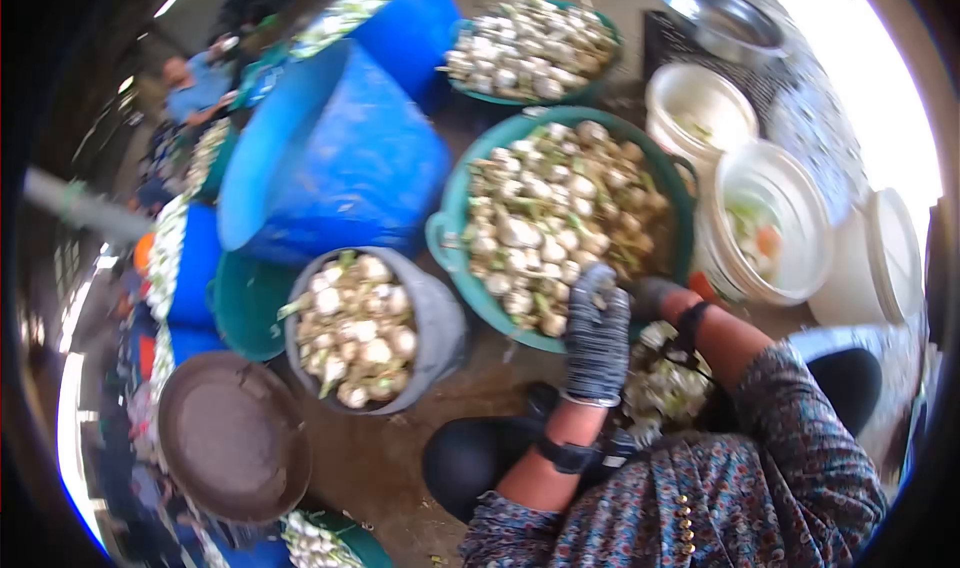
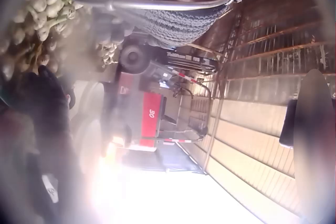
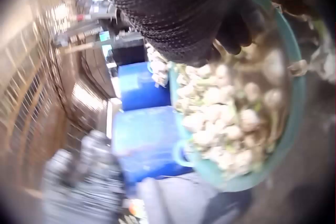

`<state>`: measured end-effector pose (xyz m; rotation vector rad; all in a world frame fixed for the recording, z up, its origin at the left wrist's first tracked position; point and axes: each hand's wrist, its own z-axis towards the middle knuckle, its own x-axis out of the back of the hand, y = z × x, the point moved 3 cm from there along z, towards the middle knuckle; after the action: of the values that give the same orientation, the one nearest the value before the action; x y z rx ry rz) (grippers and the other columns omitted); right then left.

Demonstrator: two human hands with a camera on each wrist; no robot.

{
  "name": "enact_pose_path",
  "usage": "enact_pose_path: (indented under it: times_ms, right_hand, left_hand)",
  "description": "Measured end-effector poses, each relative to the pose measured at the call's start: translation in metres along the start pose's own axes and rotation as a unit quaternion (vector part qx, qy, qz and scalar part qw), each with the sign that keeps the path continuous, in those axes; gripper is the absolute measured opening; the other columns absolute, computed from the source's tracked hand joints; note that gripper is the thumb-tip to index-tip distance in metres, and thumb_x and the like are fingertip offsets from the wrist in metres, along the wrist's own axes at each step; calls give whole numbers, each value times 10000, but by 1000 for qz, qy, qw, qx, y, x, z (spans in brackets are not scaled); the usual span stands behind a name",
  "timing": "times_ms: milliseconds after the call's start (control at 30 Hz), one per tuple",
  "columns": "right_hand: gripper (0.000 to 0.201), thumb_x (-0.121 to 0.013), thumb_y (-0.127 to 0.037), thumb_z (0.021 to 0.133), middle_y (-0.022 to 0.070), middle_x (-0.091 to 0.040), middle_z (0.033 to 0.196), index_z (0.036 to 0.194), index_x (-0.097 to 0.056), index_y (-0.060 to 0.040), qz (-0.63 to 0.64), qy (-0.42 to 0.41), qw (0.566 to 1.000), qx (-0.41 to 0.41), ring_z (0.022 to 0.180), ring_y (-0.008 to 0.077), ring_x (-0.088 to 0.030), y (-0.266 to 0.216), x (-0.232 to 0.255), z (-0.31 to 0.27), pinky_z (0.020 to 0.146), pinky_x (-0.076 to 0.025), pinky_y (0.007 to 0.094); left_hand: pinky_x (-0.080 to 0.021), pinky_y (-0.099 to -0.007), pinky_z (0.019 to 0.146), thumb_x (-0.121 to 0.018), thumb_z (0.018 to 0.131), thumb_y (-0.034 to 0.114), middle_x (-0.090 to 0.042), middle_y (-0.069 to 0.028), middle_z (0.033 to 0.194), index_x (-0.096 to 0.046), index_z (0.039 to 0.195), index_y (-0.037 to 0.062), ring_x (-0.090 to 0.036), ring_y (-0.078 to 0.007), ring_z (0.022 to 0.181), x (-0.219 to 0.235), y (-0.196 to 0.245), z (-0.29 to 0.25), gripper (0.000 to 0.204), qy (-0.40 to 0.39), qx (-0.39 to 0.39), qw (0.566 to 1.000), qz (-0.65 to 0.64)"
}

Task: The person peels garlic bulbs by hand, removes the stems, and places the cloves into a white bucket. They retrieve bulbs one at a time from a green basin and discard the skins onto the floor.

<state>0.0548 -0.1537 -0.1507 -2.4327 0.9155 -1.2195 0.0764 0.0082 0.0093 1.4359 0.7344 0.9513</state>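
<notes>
Garlic bulbs within reach
The green tub sits close, likely sparing stretches; whether fingers on our left hand and right hand grip anything, we cannot tell.

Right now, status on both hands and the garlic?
Left hand, right hand at near edge of green tub, grips unclear. Garlic bulbs heaped inside. No obstruction evident.

Big round green tub on the floor, loop handles on the sides, loaded with garlic. Bulbs are lying every which way: whitish ones heaped on the left, browner ones bunched up on the right, bits of green stalk mixed in. Left hand is at the near rim, right hand just beside it; too blurry to tell their grip.
</notes>
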Motion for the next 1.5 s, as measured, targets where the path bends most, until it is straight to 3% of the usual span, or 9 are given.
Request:
enact_pose_path:
  times_ms: [267, 367, 433, 667, 800, 967, 1133, 1267, 1500]
  right_hand:
    - [646, -685, -547, 755, 170, -630, 1210, 1229, -583, -120, -65, -37, 996, 41, 1125, 330, -601, -21, 12, -5, 930, -474, 405]
    - [607, -688, -515, 797, 161, -671, 1071, 1176, -564, -57, 72, 98, 991, 59, 964, 272, -658, 44, -11, 19, 833, -505, 360]
    - [512, -650, -453, 877, 108, -656, 959, 1140, -540, -28, 403, 238, 878, 102, 853, 183, -616, -3, 27, -59, 773, -506, 312]
    - [526, -434, -451, 1005, 69, -644, 1049, 1155, -579, 32, 427, 309, 843, 106, 925, 128, -557, -46, 41, -143, 856, -470, 313]
    - [522, -378, -448, 1023, 69, -667, 1024, 1182, -628, -18, 487, 260, 828, 98, 928, 128, -574, -47, 64, -180, 876, -467, 313]
    - [318, -636, -272, 935, 28, -676, 907, 1172, -638, -60, 347, 435, 820, 130, 765, 80, -603, -15, 60, -199, 687, -525, 281]
    - [158, -663, -225, 822, 135, -657, 789, 869, -663, -74, 110, 528, 834, 117, 768, 335, -643, -44, 64, -226, 679, -528, 415]
    - [135, -657, -212, 810, 128, -642, 750, 835, -652, -79, 75, 540, 832, 98, 727, 330, -641, -54, 61, -221, 651, -522, 428]
    - [219, -590, -217, 848, 183, -654, 699, 874, -655, -9, 398, 435, 808, 8, 639, 301, -649, -14, 53, -182, 628, -513, 392]
  left_hand:
    - [-465, -301, 933, -590, 944, 128, -565, -114, 1225, -471, 1290, 12, -551, -172, 1073, -6, -38, 6, 384, 34, 36, 998, -36]
    - [-458, -334, 953, -608, 938, 177, -526, -140, 1277, -426, 1334, 13, -545, -204, 1101, -12, -42, 3, 465, 16, 87, 993, -76]
    - [-454, -347, 960, -602, 944, 213, -518, -143, 1290, -400, 1366, 20, -547, -207, 1101, -21, -51, -1, 506, 9, 153, 988, 31]
    - [-498, -324, 825, -613, 920, 364, -624, -88, 1051, -520, 1272, 58, -581, -160, 923, -64, -81, -4, 476, -92, 35, 995, 15]
    - [-502, -317, 911, -662, 892, 224, -543, -105, 1225, -446, 1333, 48, -558, -201, 1064, -54, -29, -13, 522, -152, 85, 980, -99]
    - [-502, -320, 931, -649, 849, 5, -546, -120, 1216, -416, 1335, 23, -561, -204, 1084, -49, -36, -13, 539, -81, 147, 962, -214]
    - [-495, -315, 927, -666, 828, -18, -545, -119, 1198, -415, 1315, 21, -556, -192, 1072, -53, -23, -22, 549, -80, 146, 970, -176]
    - [-497, -310, 913, -665, 825, -24, -546, -114, 1194, -437, 1290, 25, -556, -185, 1061, -54, -18, -25, 519, -99, 112, 981, -126]
    - [-497, -314, 927, -655, 875, 92, -536, -82, 1226, -427, 1350, 36, -536, -198, 1097, -45, -10, -26, 530, -180, 76, 966, -171]
